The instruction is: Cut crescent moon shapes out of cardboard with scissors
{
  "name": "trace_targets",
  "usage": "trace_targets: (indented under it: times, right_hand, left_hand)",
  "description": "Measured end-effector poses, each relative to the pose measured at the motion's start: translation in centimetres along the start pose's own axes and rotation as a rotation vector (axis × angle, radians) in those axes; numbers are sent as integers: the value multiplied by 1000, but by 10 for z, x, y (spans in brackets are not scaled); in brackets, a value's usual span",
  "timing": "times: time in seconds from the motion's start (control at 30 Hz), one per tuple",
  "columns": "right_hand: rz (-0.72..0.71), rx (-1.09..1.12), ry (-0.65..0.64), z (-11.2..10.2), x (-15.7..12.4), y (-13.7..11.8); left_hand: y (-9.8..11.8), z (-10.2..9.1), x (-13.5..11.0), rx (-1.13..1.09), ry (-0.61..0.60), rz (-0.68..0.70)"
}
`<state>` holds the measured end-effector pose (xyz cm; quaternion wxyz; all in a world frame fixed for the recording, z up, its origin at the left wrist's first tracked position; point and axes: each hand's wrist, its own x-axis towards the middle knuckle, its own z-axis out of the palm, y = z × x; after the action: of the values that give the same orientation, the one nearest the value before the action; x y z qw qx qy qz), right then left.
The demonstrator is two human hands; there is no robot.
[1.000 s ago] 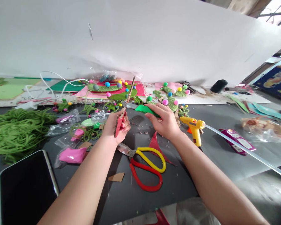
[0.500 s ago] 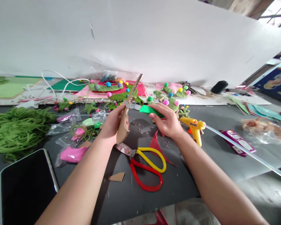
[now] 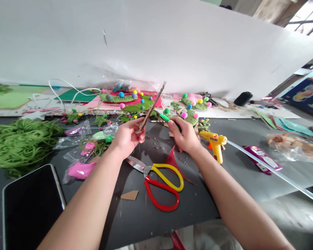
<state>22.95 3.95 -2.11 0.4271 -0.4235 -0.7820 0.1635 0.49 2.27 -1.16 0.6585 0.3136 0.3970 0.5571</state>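
Observation:
My left hand [image 3: 125,138] grips a piece of corrugated cardboard [image 3: 157,100], which is tilted up and seen nearly edge-on. My right hand [image 3: 185,136] is closed around the green handle of a utility knife [image 3: 165,118]. Its blade points left towards the cardboard; whether the two touch I cannot tell. Below both hands lie scissors [image 3: 147,169] with one yellow and one red handle. Beside them are a red scrap [image 3: 175,160] and a small cardboard offcut [image 3: 129,195]. Dark crumbs are scattered on the table between my hands.
A yellow glue gun [image 3: 217,146] with a long clear glue stick [image 3: 266,166] lies at the right. Green yarn [image 3: 23,146] and a black-screened tablet [image 3: 32,208] occupy the left. Green pompom-decorated crafts [image 3: 120,98] line the back by the white wall [image 3: 151,41].
The cardboard has turned more edge-on and its top has swung right. The knife has rotated, so its handle now looks narrower, and its blade has drawn away from my left fingers.

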Motion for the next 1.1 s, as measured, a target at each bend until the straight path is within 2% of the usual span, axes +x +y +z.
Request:
trace_targets:
  times: [0.1, 0.17, 0.23, 0.33, 0.4, 0.47, 0.53, 0.63, 0.83, 1.1]
  right_hand:
    - [63, 11, 13, 1, 0, -3]
    - [103, 1, 26, 2, 0, -4]
    - [138, -8, 22, 3, 0, -5]
    - [186, 3, -28, 6, -2, -11]
    - [237, 34, -72, 9, -4, -17]
    - [321, 123, -137, 12, -7, -23]
    - [411, 261, -206, 14, -10, -28]
    - [458, 385, -249, 17, -13, -34]
    - [396, 337, -215, 20, -16, -40]
    - [439, 371, -209, 25, -12, -44]
  left_hand:
    - [-2, -2, -2, 45, -73, 43]
    - [-5, -2, -3, 176, -97, 99]
    - [-9, -3, -3, 428, -18, 229]
    - [-11, -8, 0, 854, 248, 527]
    - [-10, -13, 3, 1053, 373, 723]
    - [-8, -17, 6, 1158, 413, 904]
    - [-8, -20, 9, 1160, 380, 1006]
    - [-10, -22, 13, 1101, 328, 972]
    - [-13, -19, 14, 1124, 379, 955]
    - [-8, -10, 7, 1176, 394, 867]
